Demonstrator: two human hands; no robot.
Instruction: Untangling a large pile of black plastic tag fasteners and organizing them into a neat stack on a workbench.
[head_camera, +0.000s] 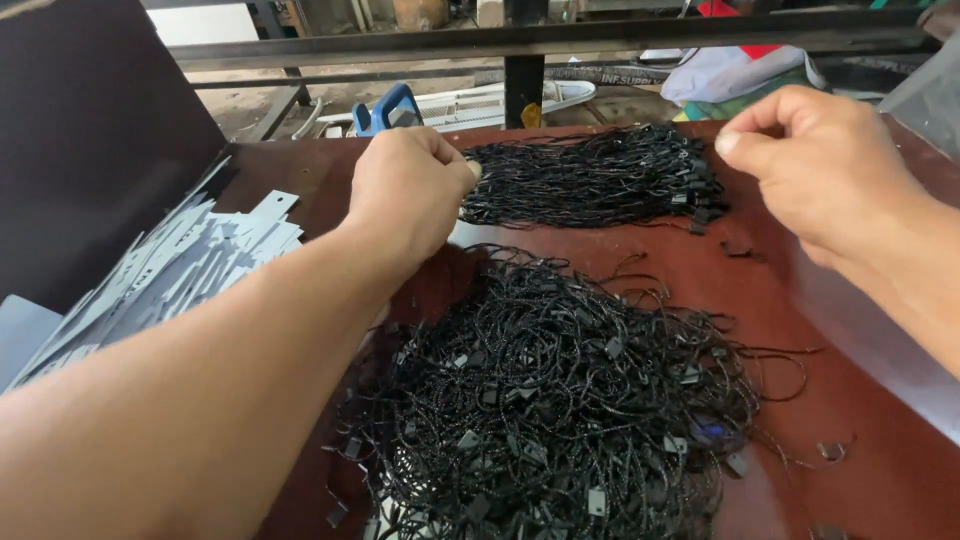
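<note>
Head view: we had the left hand (408, 190) clenched, fingertips at the left end of the tidy cord bundle (590, 178) at the table's (880, 470) far side. Right hand (815, 160) was raised just right of that bundle, thumb and forefinger pinched; on what, we couldn't tell. Loose cord heap (550, 400) lay nearer us, grey tags (170, 270) stacked at left.

Our left hand (412, 190) reaches forward on a long bare forearm that runs in from the lower left, knuckles up and fingers curled under. Our right hand (815, 160) is raised at the upper right, fingers bent, thumb and forefinger pinched together and pointing left.
</note>
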